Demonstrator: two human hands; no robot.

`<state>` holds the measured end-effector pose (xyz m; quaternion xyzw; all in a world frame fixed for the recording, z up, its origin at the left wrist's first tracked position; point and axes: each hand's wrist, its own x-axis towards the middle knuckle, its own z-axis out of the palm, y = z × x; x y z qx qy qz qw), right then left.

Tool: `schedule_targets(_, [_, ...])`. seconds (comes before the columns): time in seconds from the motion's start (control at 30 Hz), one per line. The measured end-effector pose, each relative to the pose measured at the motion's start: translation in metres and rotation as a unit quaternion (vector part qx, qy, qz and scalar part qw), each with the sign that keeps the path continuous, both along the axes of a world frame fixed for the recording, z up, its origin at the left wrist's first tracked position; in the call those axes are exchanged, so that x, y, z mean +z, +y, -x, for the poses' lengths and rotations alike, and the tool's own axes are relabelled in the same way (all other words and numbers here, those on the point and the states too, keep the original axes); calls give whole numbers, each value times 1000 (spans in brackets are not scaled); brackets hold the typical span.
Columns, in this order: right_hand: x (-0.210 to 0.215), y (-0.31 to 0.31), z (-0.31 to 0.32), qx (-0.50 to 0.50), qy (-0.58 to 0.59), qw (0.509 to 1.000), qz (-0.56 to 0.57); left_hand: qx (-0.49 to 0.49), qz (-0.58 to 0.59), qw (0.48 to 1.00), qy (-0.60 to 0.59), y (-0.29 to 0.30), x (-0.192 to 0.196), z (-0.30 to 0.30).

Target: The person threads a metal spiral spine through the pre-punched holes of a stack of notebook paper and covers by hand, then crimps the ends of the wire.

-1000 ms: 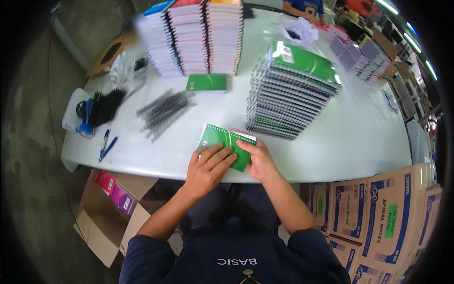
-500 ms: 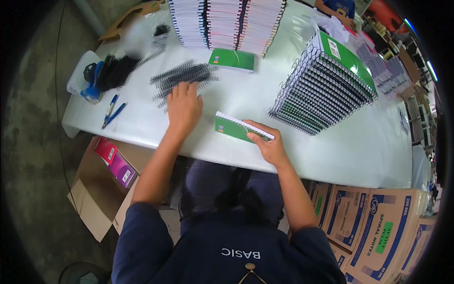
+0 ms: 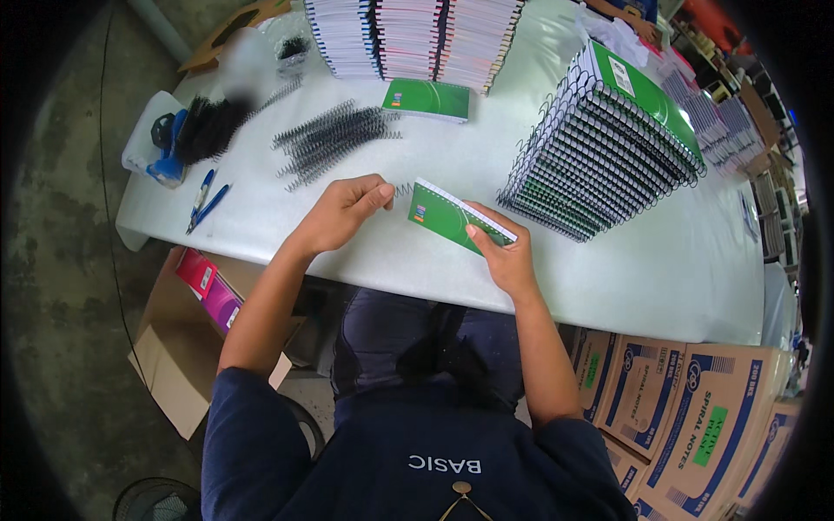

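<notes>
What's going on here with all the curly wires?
A person's right hand holds a small green pad with a holed edge. The left hand pinches a thin dark coil, its tip by the pad's left end; I can't tell if it's threaded in. More loose coils lie beyond that hand, and a stack of green spiral notebooks stands to the right.

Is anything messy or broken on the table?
I see nothing spilled or broken. The messiest bit is the pile of loose coils on the table, just beyond the left hand: they lie crisscrossed and uneven, which stands out beside the neat stack of green notebooks.
</notes>
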<state>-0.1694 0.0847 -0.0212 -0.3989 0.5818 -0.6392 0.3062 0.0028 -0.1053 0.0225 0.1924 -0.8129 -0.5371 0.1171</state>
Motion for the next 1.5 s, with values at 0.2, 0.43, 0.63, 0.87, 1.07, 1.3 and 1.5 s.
schedule_targets(0.2, [2,1,-1,14,4,1000,-1,6,-38,997,-73,-3,6,6])
schedule_targets(0.43, [-2,3,0,19,39,999,16,-16,70,996,61,-11,11,13])
schedule_targets(0.63, [-2,2,-3,33,20,999,-9,-123,390,912,19,-8,38,22])
schedule_targets(0.87, [-2,5,-3,33,114,993,23,-139,500,845,-127,17,60,31])
schedule_targets(1.07, [2,12,-12,9,128,992,0,16,629,777,-7,36,33,26])
schedule_targets(1.3, [3,21,-51,3,135,990,45,39,727,677,110,56,-41,-29])
schedule_targets(1.5, [-7,19,-59,-10,175,981,86,-93,586,805,-21,85,-78,-55])
